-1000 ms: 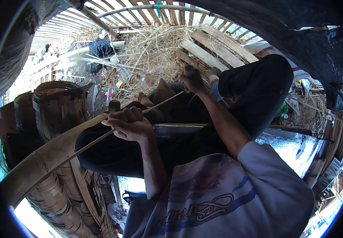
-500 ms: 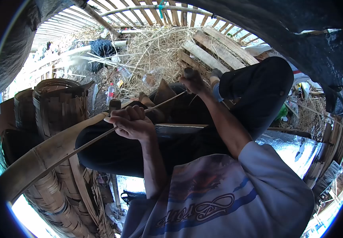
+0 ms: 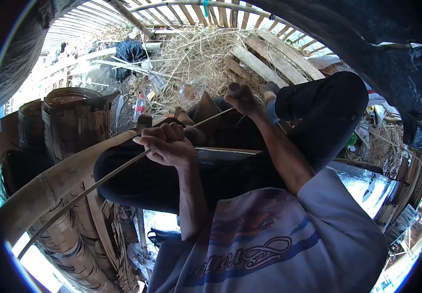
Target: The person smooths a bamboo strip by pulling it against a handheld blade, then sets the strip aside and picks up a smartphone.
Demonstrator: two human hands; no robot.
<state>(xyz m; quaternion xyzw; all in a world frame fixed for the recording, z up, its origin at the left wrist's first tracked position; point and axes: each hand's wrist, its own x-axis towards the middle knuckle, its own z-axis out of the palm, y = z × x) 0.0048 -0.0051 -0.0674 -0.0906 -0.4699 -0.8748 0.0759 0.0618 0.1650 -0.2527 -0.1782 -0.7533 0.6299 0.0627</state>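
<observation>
My left hand [image 3: 168, 145] is closed around a long thin bamboo strip [image 3: 98, 184], over my bent left leg. The strip slopes from the lower left, under my left fist, up to my right hand [image 3: 246, 101]. That hand is a fist around a dark, round-ended handle [image 3: 234, 89]; whatever it belongs to is hidden. The strip's upper end meets the underside of the fist, and I cannot tell whether the fingers grip it too. Just beyond my left fist stands a dark, blunt-ended piece [image 3: 144, 122]. A thick bamboo pole [image 3: 45, 190] lies left of the strip.
Woven bamboo baskets [image 3: 74, 119] stand at the left, with more woven bamboo [image 3: 64, 244] below the pole. Straw [image 3: 186, 61] and a plastic bottle [image 3: 139, 106] lie ahead. Planks [image 3: 274, 58] are stacked beyond my right foot, before a slatted fence [image 3: 221, 17].
The view has shifted slightly. My left fist is a little higher and farther right. The strip's lower part has swung down, away from the thick pole. Both hands keep their grip.
</observation>
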